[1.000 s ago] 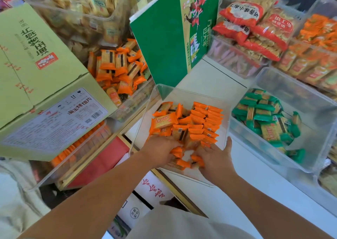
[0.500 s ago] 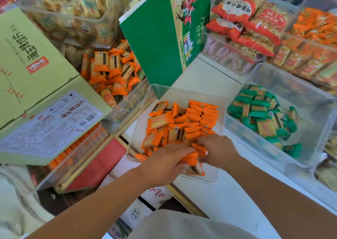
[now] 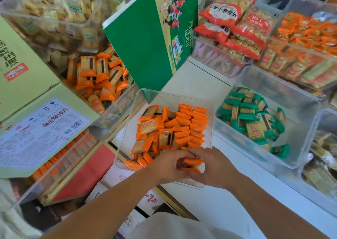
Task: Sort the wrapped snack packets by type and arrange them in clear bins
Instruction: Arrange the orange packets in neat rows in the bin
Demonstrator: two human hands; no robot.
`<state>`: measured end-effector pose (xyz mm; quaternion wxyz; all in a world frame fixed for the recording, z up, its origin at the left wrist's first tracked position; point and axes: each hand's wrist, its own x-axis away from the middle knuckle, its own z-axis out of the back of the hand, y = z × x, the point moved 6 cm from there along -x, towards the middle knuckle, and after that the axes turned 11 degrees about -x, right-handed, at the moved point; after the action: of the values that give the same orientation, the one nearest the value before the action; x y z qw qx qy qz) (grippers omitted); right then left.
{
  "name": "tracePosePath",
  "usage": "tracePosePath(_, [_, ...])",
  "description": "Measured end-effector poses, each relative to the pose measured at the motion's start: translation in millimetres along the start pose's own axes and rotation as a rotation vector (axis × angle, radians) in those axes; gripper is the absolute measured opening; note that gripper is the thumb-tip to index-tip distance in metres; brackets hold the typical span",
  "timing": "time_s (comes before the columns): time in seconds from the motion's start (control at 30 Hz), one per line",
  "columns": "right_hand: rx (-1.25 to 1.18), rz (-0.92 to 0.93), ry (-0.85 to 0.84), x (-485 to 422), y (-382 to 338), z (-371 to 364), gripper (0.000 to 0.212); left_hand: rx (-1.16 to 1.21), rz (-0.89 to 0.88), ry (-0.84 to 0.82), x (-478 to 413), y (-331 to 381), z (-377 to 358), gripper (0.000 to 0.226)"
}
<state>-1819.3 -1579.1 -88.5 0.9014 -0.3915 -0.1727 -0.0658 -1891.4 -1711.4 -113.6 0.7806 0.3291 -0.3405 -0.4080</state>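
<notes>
White counter [image 3: 228, 211] carries two clear bins. Left hand [image 3: 167, 167] and right hand [image 3: 217, 167] both clasp a small stack of orange packets [image 3: 192, 164] over the near rim of the orange-packet bin [image 3: 164, 96]; green packets [image 3: 251, 118] lie in the adjacent bin [image 3: 291, 96].

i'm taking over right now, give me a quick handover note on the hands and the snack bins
Hands: the left hand and the right hand both grip one small stack of orange packets between them, at the near edge of the orange bin.
In that bin: a neat row of packets stands on edge along the right side; a loose pile lies on the left.
The green bin to the right holds green packets, lying loose.
Done: the two types are separated and the orange row is partly built.
Left: add the held stack to the row, line up the loose pile, and probably tidy the green ones.
</notes>
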Motion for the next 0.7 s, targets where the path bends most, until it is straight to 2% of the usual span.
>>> tracePosePath(0.07, [0.087, 0.02, -0.039, -0.9, 2.1, -2.8, 0.049, 0.028, 0.113, -0.039, 7.4, -14.7, 7.5, 0.046])
tracePosePath(0.13, [0.151, 0.042, -0.002, 0.5, 1.5, -5.4, 0.039, -0.082, 0.178, -0.05, 10.1, -21.1, 14.1, 0.043])
tracePosePath(0.23, [0.172, 0.044, 0.059, 3.2, 1.4, -11.0, 0.042, -0.196, 0.068, -0.149, 1.5, -9.2, 8.4, 0.032])
tracePosePath(0.37, [0.273, 0.007, 0.04, 0.5, -5.0, -7.1, 0.03, -0.513, -0.029, -0.237, -12.1, -9.5, 9.1, 0.013])
tracePosePath(0.47, [0.319, -0.018, 0.028, 1.4, -6.5, -9.8, 0.047, -0.799, 0.044, -0.256, -14.7, -27.4, 15.8, 0.025])
tracePosePath(0.53, [0.388, -0.008, 0.016, -0.6, -6.3, -16.1, 0.055, -0.754, 0.073, -0.251, -16.8, -28.4, 13.1, 0.029])
tracePosePath(0.63, [0.376, 0.0, 0.061, -2.0, -6.9, -22.3, 0.035, -0.724, 0.003, -0.202, -16.9, -16.3, -0.8, 0.024])
tracePosePath(0.7, [0.357, -0.002, 0.089, -2.8, -9.1, -22.9, 0.033, -0.697, 0.014, -0.2, -18.1, -18.7, -2.6, 0.015])
